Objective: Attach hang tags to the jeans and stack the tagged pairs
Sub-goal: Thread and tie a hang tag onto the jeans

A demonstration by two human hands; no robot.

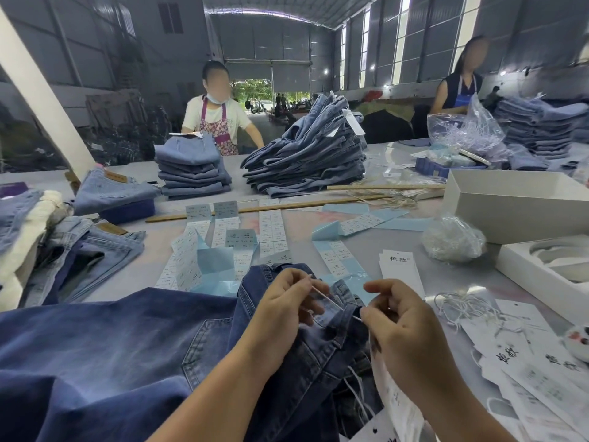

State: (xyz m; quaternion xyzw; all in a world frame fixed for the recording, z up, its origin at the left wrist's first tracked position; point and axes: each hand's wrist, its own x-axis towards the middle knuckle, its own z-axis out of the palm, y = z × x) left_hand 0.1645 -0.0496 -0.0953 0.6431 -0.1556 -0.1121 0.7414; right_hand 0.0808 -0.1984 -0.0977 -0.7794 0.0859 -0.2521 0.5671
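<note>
Both hands pinch a white string: the left hand [287, 298] and right hand [398, 317] pull it taut across the waistband of the jeans [134, 346] on the table. It looks like mid-threading; the next move probably needs the string drawn through and looped, with the tag [393, 400] hanging below.

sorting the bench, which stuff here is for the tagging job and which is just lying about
In use: dark jeans, white string pinched by left hand and right hand, hang tags.
Lying about: white box, wooden stick.

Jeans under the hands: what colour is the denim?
Dark blue jeans, darker than the light blue stacks behind; head view, the only one.
</note>
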